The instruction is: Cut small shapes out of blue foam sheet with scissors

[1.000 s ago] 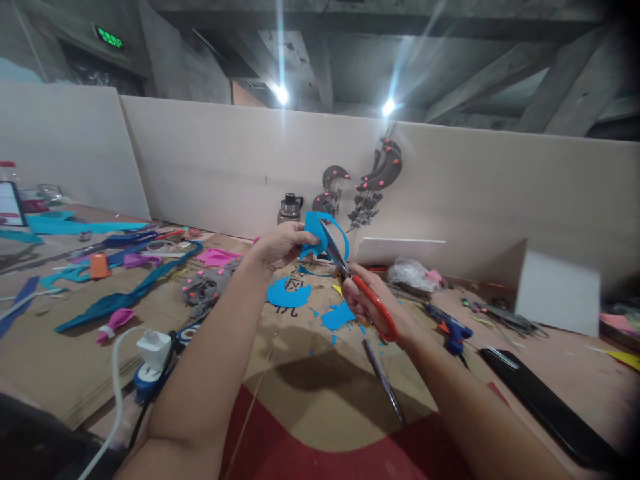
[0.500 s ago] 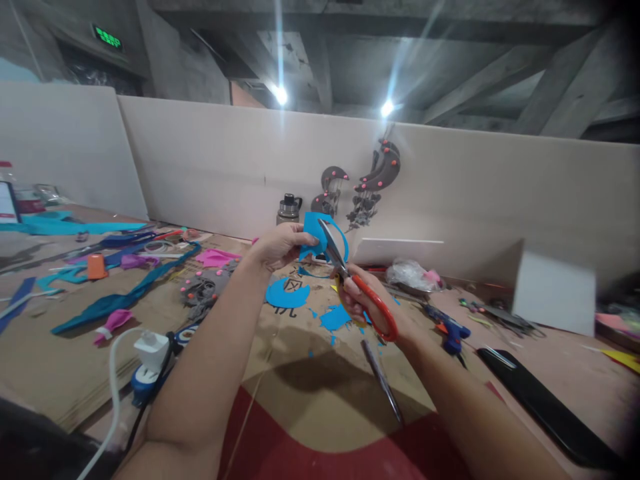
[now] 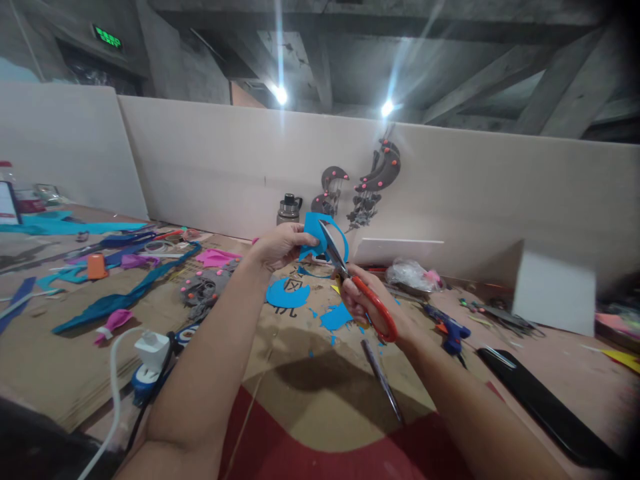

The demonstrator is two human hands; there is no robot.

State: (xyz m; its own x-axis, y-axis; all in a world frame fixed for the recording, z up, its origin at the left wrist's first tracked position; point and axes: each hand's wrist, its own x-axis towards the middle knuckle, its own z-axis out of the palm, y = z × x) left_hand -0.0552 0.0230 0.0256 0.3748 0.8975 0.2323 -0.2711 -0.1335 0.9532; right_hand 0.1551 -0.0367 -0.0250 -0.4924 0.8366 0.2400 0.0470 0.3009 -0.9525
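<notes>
Between the thumb and fingers of my left hand (image 3: 281, 247) is a piece of blue felt or paper (image 3: 313, 227), with a thin curved strip hanging off its right side. My right hand (image 3: 364, 293) grips scissors (image 3: 376, 308) with red-orange handles. Their blades lie against the blue piece, pointing up and left. Below, a blue crescent-shaped cutout (image 3: 287, 293) rests on the cardboard (image 3: 295, 380), near a jagged blue scrap (image 3: 336, 317) and several small bits. A pen-like stick (image 3: 382, 380) lies closer to me.
A blue glue gun (image 3: 453, 333) and a black phone-like slab (image 3: 545, 407) lie at right. On the left are a white charger plug (image 3: 151, 349), a teal strip (image 3: 130, 293) and grey felt with pink dots (image 3: 207, 290). A bottle (image 3: 289, 209) stands by the white partition (image 3: 210, 160).
The red-orange scissor handles have drawn closer together, and the blades are more closed on the blue piece. My left hand stays almost in place.
</notes>
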